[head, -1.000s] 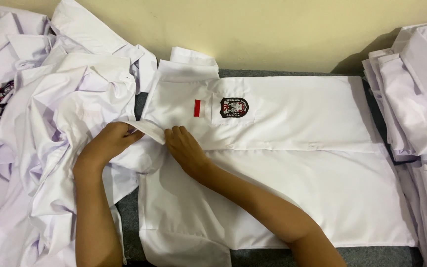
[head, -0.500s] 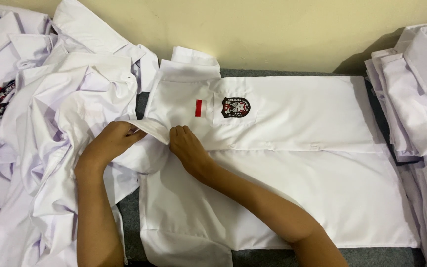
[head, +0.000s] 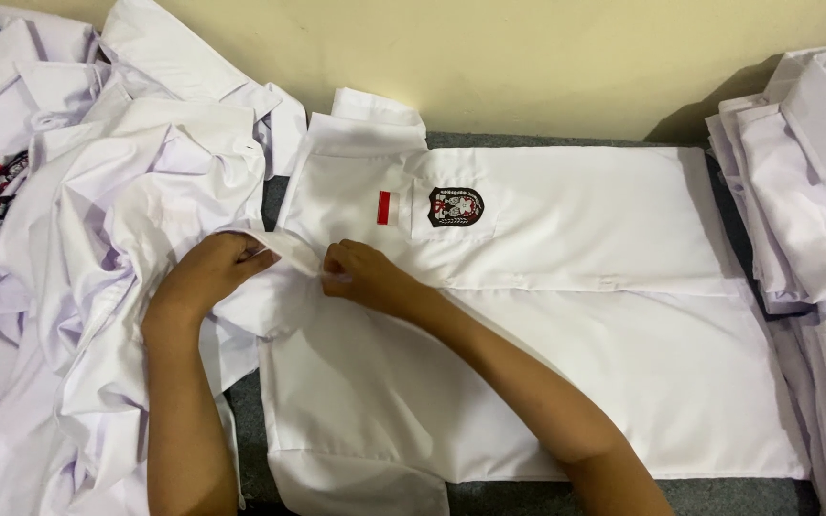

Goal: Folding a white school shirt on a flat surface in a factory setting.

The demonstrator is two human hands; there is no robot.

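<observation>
Shirt (head: 547, 287) lies flat at frame centre, body smoothed, while left hand (head: 205, 277) and right hand (head: 367, 277) pinch its unfolded sleeve (head: 274, 287).

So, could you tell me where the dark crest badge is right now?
In the head view, the crest badge sits on the flat white shirt, right of a small red patch, above the right hand.

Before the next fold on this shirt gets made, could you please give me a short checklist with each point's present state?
1. Left hand grips the collar end: ok.
2. Right hand pinches the front edge near the collar: ok.
3. White shirt lies flat on the grey table: ok.
4. Badge faces up: ok.
5. Buttons done up: cannot tell.
6. Loose shirt pile stays off the shirt: not ok, it overlaps the left edge.
</observation>
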